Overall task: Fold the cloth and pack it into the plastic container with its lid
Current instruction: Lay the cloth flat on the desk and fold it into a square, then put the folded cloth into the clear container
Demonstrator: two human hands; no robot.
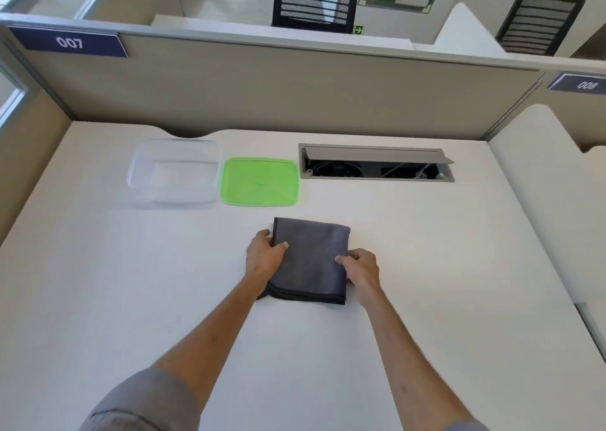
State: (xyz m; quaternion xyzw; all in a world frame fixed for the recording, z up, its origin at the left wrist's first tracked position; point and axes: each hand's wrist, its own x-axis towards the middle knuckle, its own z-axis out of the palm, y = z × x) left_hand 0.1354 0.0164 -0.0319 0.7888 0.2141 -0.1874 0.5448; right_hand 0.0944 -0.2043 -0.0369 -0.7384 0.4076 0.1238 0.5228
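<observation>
Fold step looks done: cloth [311,260] sits folded mid-frame on tabletop [426,266]. My left hand [264,256] and right hand [362,271] each have a closed grip on its side edges. Next I'd lift it up-left into the box [173,173], then fit the lid [260,181].

Readable: "007" on blue partition placard [69,42] at left, "008" on matching placard [580,84] at right; small green exit sign [358,30] in the background, pictogram only.

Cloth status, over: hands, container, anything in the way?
Left hand and right hand gripping side edges of folded grey cloth, flat on desk. Clear container empty, green lid beside it, off. Path clear.
</observation>
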